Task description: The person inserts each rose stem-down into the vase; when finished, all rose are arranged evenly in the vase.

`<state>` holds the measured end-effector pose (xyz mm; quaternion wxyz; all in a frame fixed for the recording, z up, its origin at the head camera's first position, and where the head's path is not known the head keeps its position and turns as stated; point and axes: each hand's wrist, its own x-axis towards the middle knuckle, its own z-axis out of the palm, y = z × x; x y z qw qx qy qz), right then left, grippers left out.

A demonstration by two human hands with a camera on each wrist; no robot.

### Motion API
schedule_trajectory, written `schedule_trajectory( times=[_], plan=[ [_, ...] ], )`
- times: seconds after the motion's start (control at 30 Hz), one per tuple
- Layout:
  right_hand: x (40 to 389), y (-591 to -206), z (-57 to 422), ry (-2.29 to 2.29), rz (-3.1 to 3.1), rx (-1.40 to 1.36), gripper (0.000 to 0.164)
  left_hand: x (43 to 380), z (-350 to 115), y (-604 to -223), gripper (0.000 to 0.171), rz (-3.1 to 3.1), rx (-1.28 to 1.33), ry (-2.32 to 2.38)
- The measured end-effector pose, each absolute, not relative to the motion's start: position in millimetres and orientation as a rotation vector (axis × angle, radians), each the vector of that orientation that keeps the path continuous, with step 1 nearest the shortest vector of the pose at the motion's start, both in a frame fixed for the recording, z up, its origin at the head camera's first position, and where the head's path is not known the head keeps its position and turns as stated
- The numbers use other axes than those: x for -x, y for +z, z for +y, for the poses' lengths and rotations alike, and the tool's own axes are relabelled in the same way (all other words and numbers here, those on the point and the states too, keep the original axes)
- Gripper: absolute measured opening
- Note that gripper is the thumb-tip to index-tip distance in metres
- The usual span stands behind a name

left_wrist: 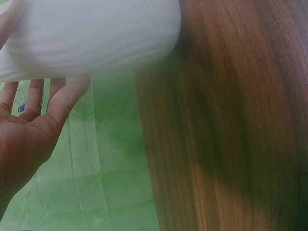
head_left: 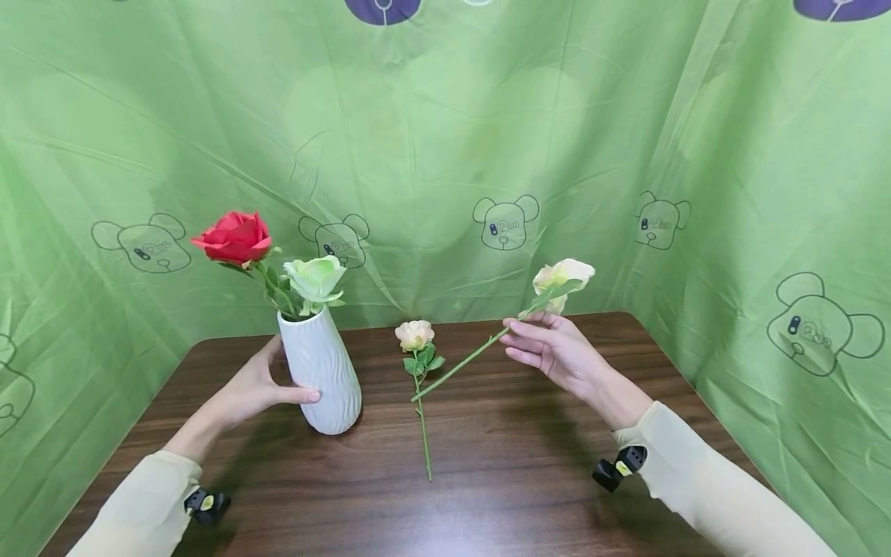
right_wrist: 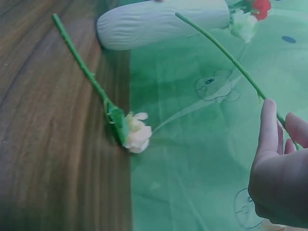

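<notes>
While the left hand (head_left: pixel 261 385) grips the vase (head_left: pixel 323 367) at left, the right hand (head_left: pixel 560 356) pinches a cream flower (head_left: pixel 569 272) by its stem (head_left: pixel 462 363) at right.

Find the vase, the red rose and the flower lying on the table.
Vase (head_left: pixel 326 367): head view, on its ribbed side.
Red rose (head_left: pixel 235 237): head view, on its petals.
Lying flower (head_left: pixel 414 336): head view, on its bloom.
</notes>
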<state>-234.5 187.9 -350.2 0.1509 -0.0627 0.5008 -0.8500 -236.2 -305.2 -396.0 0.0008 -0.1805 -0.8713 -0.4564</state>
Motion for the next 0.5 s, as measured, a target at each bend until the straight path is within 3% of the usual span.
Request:
schedule_trajectory(
  times=[0.5],
  plan=[
    [247, -287, 150, -2.485, 1.417, 0.288, 0.023, 233, -302, -397, 0.089, -2.739, 0.528, -1.402]
  ],
)
